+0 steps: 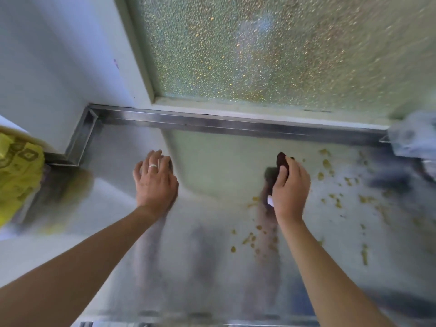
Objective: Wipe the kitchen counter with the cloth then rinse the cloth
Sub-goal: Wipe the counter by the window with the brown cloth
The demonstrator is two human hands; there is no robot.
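The steel kitchen counter (200, 260) fills the lower view, blurred by motion. My right hand (291, 187) is shut on a small dark brown cloth (282, 161), bunched up and pressed to the counter; a white bit pokes out at the heel of the hand. Yellowish crumbs (326, 164) lie scattered to the right of and below that hand. My left hand (154, 182), wearing a ring, rests flat on the counter further left, fingers apart and holding nothing.
A raised steel rim (212, 121) runs along the back under a frosted window (283, 48). A yellow patterned fabric (18, 171) sits at the left edge. A blurred grey bundle (415, 135) lies at the back right corner.
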